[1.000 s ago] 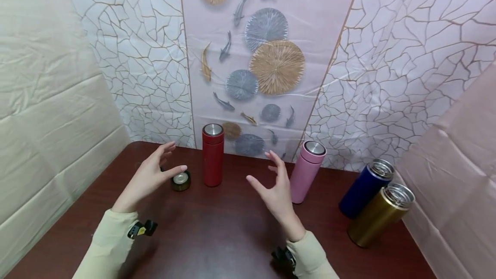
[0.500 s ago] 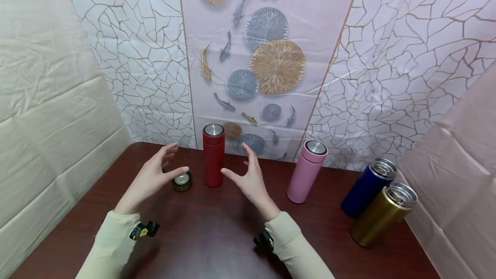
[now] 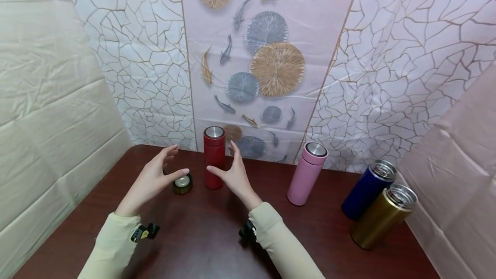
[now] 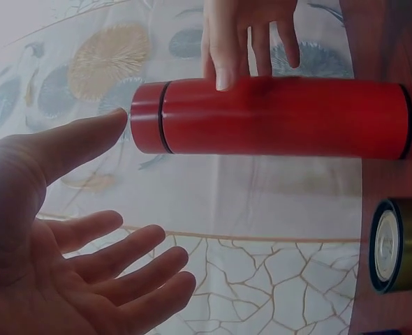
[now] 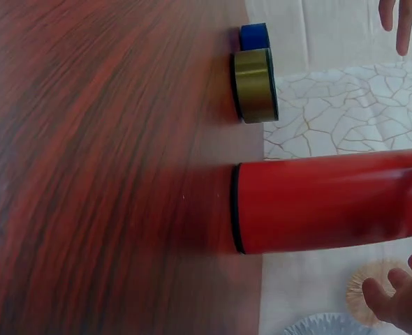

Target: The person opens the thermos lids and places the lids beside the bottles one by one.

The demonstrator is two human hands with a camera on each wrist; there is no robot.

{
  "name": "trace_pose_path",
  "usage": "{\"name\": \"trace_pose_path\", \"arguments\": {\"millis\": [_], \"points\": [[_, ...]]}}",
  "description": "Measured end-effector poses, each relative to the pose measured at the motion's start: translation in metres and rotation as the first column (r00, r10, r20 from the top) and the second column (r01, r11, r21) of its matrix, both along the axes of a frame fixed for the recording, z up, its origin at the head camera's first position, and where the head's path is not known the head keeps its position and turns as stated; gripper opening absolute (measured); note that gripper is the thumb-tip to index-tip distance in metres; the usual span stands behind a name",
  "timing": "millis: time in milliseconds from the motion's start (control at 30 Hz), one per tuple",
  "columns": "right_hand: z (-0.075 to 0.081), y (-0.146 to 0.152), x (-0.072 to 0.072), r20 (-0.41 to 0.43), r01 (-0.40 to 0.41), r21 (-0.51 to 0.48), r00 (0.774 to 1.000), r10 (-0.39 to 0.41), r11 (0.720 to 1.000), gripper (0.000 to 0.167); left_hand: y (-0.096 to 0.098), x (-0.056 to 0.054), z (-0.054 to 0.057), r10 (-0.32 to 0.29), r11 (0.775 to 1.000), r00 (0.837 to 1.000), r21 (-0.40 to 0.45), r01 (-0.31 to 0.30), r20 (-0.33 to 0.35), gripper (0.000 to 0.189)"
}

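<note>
A red thermos bottle (image 3: pixel 214 154) with a steel-topped lid stands upright at the back of the table. My right hand (image 3: pixel 235 179) is around its right side, thumb in front and fingers apart; whether it touches, I cannot tell. In the left wrist view those fingers lie close to the bottle's side. My left hand (image 3: pixel 148 181) hovers to the left with thumb and fingers spread, holding nothing. Below its thumb sits a gold lid (image 3: pixel 182 185). A blue lid (image 5: pixel 254 36) shows behind that lid in the right wrist view.
A pink thermos bottle (image 3: pixel 307 176) with its lid on stands to the right. Farther right are a lidless blue bottle (image 3: pixel 363 195) and a lidless gold bottle (image 3: pixel 376 223). Patterned cloth (image 3: pixel 341 132) hangs behind the dark wooden table (image 3: pixel 193 236).
My right hand has moved left, away from the pink thermos bottle and up to the red one. The left hand and the bottles have stayed in place.
</note>
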State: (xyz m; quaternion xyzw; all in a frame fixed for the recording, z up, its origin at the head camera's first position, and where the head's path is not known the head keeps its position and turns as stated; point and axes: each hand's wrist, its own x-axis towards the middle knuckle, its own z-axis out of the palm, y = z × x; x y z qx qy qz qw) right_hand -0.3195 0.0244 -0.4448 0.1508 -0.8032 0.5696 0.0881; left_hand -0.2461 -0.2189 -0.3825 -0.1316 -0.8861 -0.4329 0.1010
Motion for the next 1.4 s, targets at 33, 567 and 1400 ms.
{"name": "trace_pose_path", "arguments": {"millis": [33,567,1400], "points": [[-0.001,-0.002,-0.002,0.002,-0.002,-0.008,1.000,0.002,1.000,0.105,0.001,0.000,0.000,0.003,1.000,1.000,-0.006,-0.003,-0.004,0.083],[-0.022,-0.019,-0.025,0.087,-0.068,0.033,0.994,0.065,0.997,0.094,0.006,-0.001,-0.002,-0.004,0.999,1.000,-0.047,0.003,-0.029,0.080],[-0.025,-0.005,-0.013,0.129,-0.078,0.011,0.989,0.076,0.997,0.079,0.007,0.000,-0.001,-0.017,0.999,0.999,-0.042,0.015,-0.048,0.078]]}}
